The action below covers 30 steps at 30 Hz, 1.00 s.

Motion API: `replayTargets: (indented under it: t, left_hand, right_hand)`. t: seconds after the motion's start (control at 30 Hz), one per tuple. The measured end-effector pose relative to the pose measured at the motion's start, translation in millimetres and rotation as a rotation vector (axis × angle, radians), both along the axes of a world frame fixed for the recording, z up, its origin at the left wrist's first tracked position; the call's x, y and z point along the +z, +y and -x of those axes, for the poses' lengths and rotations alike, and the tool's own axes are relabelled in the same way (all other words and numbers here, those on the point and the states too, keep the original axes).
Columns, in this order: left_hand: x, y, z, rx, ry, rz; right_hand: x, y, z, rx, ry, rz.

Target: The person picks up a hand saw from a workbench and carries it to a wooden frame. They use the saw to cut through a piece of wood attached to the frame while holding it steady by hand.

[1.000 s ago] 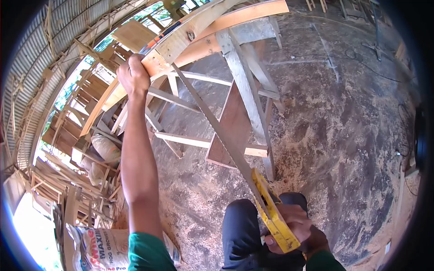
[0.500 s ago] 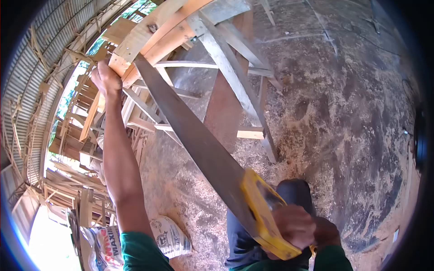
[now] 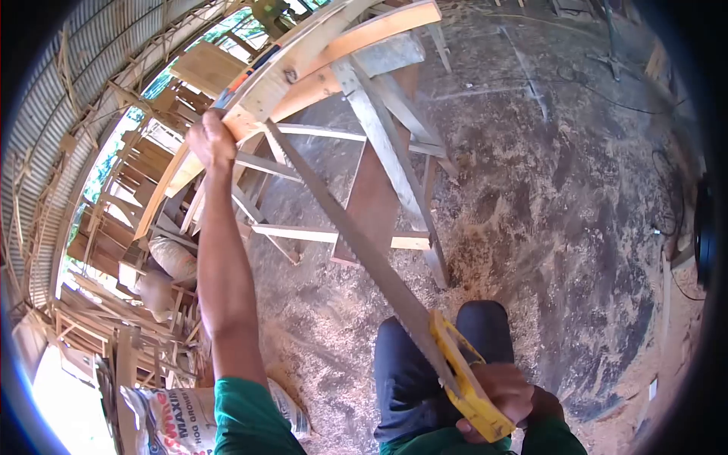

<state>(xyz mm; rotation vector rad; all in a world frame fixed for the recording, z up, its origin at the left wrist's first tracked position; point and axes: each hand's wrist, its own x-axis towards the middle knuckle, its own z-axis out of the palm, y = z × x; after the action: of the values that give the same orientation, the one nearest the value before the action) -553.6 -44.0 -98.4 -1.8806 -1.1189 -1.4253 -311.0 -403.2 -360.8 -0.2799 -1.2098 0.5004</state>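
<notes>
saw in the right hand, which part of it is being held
The right hand grips the saw by its yellow handle, at the end away from the wood.

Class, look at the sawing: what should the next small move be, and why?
Likely a forward push of the saw by the right hand: its tip is at the wood, its yellow handle is by the knees, and the left hand grips the wood.

Woodworking workshop, open-sided. Floor [image 3: 523,227] strewn with shavings and sawdust. Handsaw [image 3: 356,239] set against a board [image 3: 262,98]; wooden trestle [image 3: 387,144] beneath. Lumber [image 3: 114,311] stacked at left, under corrugated metal sheeting [image 3: 95,45]. Printed sack [image 3: 189,421] lies near the lumber.
</notes>
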Motion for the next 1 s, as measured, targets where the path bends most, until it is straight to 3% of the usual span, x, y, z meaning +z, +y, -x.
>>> replayTargets:
  t: [0.13, 0.27, 0.33, 0.4, 0.5, 0.53, 0.6, 0.8, 0.87, 0.97, 1.0]
  left_hand:
    - [-1, -1, -3, 0.013, -0.040, 0.071]
    - [3, -3, 0, 0.015, 0.028, 0.156]
    - [4, -3, -5, -0.007, 0.003, 0.123]
    - [-5, -2, 1, -0.012, -0.011, 0.120]
    - [-3, 3, 0, 0.039, 0.038, 0.060]
    - [-3, -2, -3, 0.055, 0.023, 0.098]
    - [-2, 7, 2, 0.041, 0.038, 0.065]
    - [-2, 5, 3, -0.004, 0.030, 0.100]
    - [-3, 5, 1, -0.010, 0.028, 0.095]
    - [-6, 6, 4, 0.034, 0.051, 0.039]
    - [-4, 11, 6, 0.042, 0.085, -0.019]
  right_hand:
    - [15, 15, 9, 0.102, -0.122, -0.088]
    - [22, -11, 11, -0.055, -0.031, 0.041]
    - [19, -31, 2, -0.058, -0.034, -0.121]
    - [32, -51, -32, 0.098, -0.344, -0.015]
    - [42, -23, -25, 0.053, -0.367, 0.041]
    - [40, -5, -7, -0.159, -0.286, 0.030]
    - [38, 25, 15, -0.192, -0.116, -0.031]
    - [28, -8, 5, -0.062, -0.036, -0.119]
    - [27, -10, 4, -0.059, -0.042, -0.081]
    - [50, 39, 20, -0.327, -0.122, -0.083]
    - [64, 44, 18, -0.288, -0.190, -0.060]
